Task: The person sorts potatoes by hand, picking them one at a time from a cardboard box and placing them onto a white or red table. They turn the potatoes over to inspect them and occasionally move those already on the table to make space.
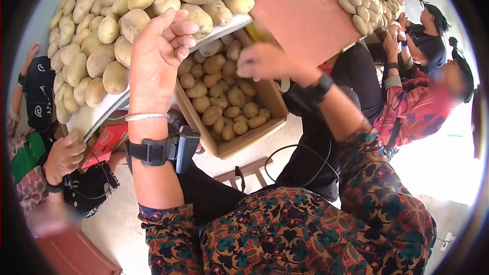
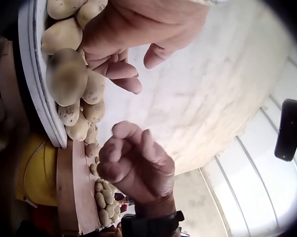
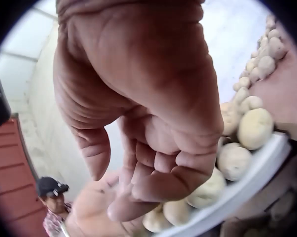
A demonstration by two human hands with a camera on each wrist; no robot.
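Observation:
My left hand is raised beside the heap of potatoes, palm turned inward and fingers loosely bent around nothing. In the left wrist view this left hand is above the potatoes, and a blurred potato shows below it. My right hand, blurred, hovers over the cardboard box that holds smaller potatoes. Close up in the right wrist view, the fingers of the right hand bend loosely with no potato visible in them.
The heap lies on a white-edged surface. A reddish tabletop carries another potato pile at the back right. People sit at the right and the left. A black cable loops near my lap.

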